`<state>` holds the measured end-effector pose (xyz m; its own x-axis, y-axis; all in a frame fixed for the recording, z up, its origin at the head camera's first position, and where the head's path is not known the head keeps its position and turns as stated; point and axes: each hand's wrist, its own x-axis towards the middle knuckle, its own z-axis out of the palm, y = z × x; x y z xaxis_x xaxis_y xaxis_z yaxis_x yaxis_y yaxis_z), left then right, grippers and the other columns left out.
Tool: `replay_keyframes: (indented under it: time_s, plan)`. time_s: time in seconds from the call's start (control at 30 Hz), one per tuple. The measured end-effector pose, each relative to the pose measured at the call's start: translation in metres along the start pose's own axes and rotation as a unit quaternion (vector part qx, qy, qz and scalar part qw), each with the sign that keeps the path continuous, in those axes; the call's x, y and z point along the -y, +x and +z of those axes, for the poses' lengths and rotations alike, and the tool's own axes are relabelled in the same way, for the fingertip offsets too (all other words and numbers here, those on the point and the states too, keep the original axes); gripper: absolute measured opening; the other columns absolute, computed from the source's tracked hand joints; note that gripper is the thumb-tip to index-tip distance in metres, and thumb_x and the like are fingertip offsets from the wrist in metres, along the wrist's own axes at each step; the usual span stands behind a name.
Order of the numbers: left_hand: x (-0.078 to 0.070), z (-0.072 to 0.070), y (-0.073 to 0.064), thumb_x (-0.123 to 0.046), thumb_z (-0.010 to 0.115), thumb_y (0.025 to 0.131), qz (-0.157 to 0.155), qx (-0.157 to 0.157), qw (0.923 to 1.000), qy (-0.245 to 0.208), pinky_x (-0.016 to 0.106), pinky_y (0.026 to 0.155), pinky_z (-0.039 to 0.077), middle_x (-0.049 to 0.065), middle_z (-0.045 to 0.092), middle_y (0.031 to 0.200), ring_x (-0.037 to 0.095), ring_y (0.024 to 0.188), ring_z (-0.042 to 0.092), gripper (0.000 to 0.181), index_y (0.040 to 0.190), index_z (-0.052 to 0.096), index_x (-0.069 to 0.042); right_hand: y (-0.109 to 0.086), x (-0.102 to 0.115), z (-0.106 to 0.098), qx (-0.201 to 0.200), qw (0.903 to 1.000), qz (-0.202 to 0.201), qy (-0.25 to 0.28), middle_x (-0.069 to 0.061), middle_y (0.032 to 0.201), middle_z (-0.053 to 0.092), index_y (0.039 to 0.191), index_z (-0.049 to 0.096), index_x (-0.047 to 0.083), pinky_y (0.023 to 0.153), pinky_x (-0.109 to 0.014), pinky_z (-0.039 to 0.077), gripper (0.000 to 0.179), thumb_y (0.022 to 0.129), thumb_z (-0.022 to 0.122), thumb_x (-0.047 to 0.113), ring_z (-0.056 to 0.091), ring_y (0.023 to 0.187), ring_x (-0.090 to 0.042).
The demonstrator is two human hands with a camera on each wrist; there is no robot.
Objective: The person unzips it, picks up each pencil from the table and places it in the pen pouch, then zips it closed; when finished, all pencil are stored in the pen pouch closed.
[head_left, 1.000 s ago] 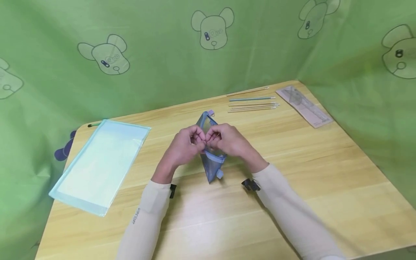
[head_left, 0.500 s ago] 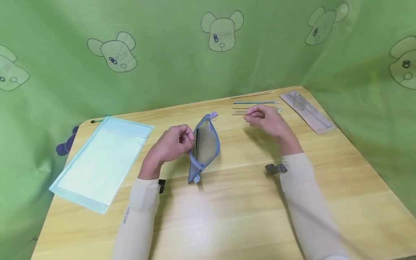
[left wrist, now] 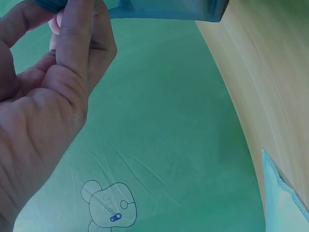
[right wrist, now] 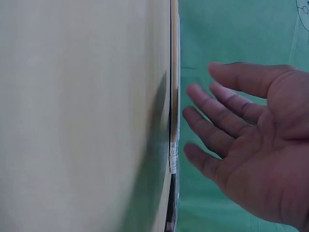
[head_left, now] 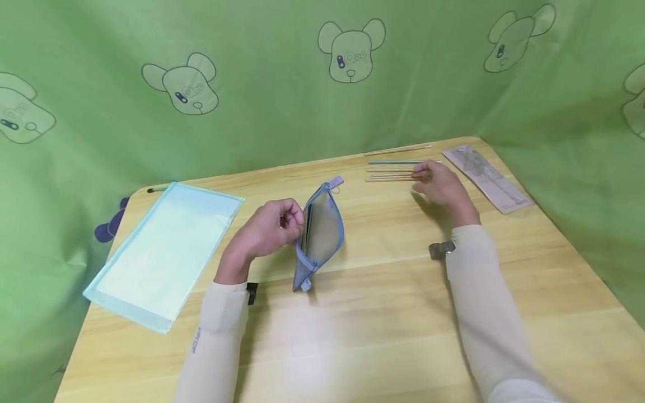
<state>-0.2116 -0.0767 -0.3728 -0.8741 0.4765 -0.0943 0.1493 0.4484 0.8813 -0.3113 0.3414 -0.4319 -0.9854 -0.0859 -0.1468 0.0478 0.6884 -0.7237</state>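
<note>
My left hand (head_left: 266, 229) pinches the left rim of a small blue zip pouch (head_left: 326, 224), whose mouth gapes open. Thin dark-edged items (head_left: 307, 224) show inside along its left wall. In the left wrist view the pouch's edge (left wrist: 164, 12) is between the thumb and fingertips. My right hand (head_left: 443, 184) is over the right ends of several plain wooden pencils (head_left: 388, 180), hiding those ends in the head view. The right wrist view has its fingers spread and holding nothing, beside a pencil (right wrist: 174, 96) with a metal band.
A teal pencil (head_left: 393, 162) and more wooden pencils (head_left: 398, 150) lie farther back. To their right is a pinkish pack with a ruler set (head_left: 486, 179). A pale blue zip folder (head_left: 163, 254) lies at left, with a green brush (head_left: 157, 190) partly beneath it. Green curtain encloses the table.
My right hand has left the pouch and moved right and back to the pencils. My left hand has drawn the pouch's rim leftward, and its mouth has widened.
</note>
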Motion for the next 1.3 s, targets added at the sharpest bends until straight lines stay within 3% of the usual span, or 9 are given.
replay_keyframes:
  time_s: [0.13, 0.37, 0.5, 0.63, 0.8, 1.0, 1.13, 1.3]
  plan:
    - [0.001, 0.001, -0.001, 0.008, 0.06, 0.091, 0.004, 0.001, 1.0, 0.002, 0.047, 0.08, 0.063, 0.006, 0.058, 0.087, 0.02, 0.078, 0.061, 0.015, 0.099, 0.063, -0.004, 0.0, -0.002, -0.004, 0.017, 0.9985, -0.001, -0.052, -0.028, 0.162, 0.048, 0.156, 0.04, -0.003, 0.131, -0.064, 0.025, 0.058, 0.105, 0.062, 0.012, 0.039, 0.153, -0.05]
    - [0.001, -0.001, -0.003, 0.008, 0.061, 0.091, 0.009, -0.001, 0.9999, 0.008, 0.043, 0.077, 0.064, 0.006, 0.058, 0.086, 0.02, 0.078, 0.061, 0.015, 0.099, 0.063, -0.004, -0.005, 0.002, -0.003, 0.018, 0.9948, 0.008, -0.1, -0.031, 0.148, 0.056, 0.15, 0.047, -0.004, 0.123, -0.066, 0.036, 0.051, 0.103, 0.063, 0.008, 0.05, 0.14, -0.051]
    - [0.001, -0.002, -0.004, 0.008, 0.061, 0.091, 0.01, -0.004, 0.9998, 0.015, 0.034, 0.074, 0.061, 0.005, 0.058, 0.086, 0.02, 0.078, 0.061, 0.015, 0.099, 0.064, -0.004, -0.009, 0.006, 0.005, 0.032, 0.9935, -0.007, -0.109, -0.03, 0.136, 0.061, 0.139, 0.056, -0.006, 0.115, -0.063, 0.046, 0.043, 0.098, 0.067, 0.002, 0.057, 0.129, -0.048]
    - [0.002, -0.003, -0.005, 0.007, 0.061, 0.09, 0.006, -0.003, 0.9999, 0.013, 0.037, 0.076, 0.061, 0.005, 0.058, 0.086, 0.02, 0.078, 0.061, 0.015, 0.1, 0.064, -0.004, -0.012, 0.01, 0.019, 0.05, 0.9915, -0.034, -0.116, -0.03, 0.129, 0.065, 0.133, 0.06, -0.006, 0.109, -0.058, 0.05, 0.041, 0.093, 0.072, 0.001, 0.062, 0.121, -0.045]
    - [0.003, -0.002, -0.005, 0.008, 0.06, 0.09, -0.001, 0.0, 1.0, 0.006, 0.048, 0.08, 0.062, 0.005, 0.058, 0.086, 0.02, 0.079, 0.06, 0.016, 0.1, 0.064, -0.004, -0.018, 0.024, 0.039, 0.076, 0.9901, -0.031, -0.114, -0.021, 0.119, 0.067, 0.131, 0.062, -0.004, 0.1, -0.05, 0.053, 0.04, 0.093, 0.075, 0.002, 0.062, 0.113, -0.037]
    - [0.004, -0.003, -0.004, 0.009, 0.059, 0.089, -0.004, 0.001, 1.0, 0.005, 0.043, 0.079, 0.062, 0.006, 0.058, 0.087, 0.021, 0.079, 0.061, 0.017, 0.101, 0.064, -0.003, -0.025, 0.044, 0.058, 0.097, 0.9886, -0.035, -0.109, -0.013, 0.111, 0.065, 0.131, 0.064, -0.001, 0.099, -0.045, 0.051, 0.039, 0.093, 0.076, 0.0, 0.059, 0.107, -0.031]
    - [0.002, -0.006, -0.004, 0.01, 0.058, 0.089, -0.003, -0.002, 1.0, 0.003, 0.041, 0.078, 0.062, 0.006, 0.058, 0.087, 0.022, 0.079, 0.061, 0.018, 0.101, 0.063, -0.003, -0.029, 0.053, 0.062, 0.115, 0.9873, -0.031, -0.106, -0.009, 0.106, 0.062, 0.131, 0.063, -0.001, 0.102, -0.046, 0.05, 0.042, 0.091, 0.077, -0.001, 0.058, 0.106, -0.03]
    - [0.001, -0.007, -0.003, 0.01, 0.058, 0.089, -0.003, -0.001, 1.0, -0.001, 0.032, 0.074, 0.06, 0.006, 0.058, 0.087, 0.022, 0.079, 0.061, 0.018, 0.101, 0.063, -0.003, -0.035, 0.055, 0.055, 0.119, 0.9849, -0.005, -0.126, -0.008, 0.1, 0.063, 0.128, 0.063, -0.001, 0.096, -0.046, 0.052, 0.04, 0.09, 0.077, 0.002, 0.059, 0.098, -0.027]
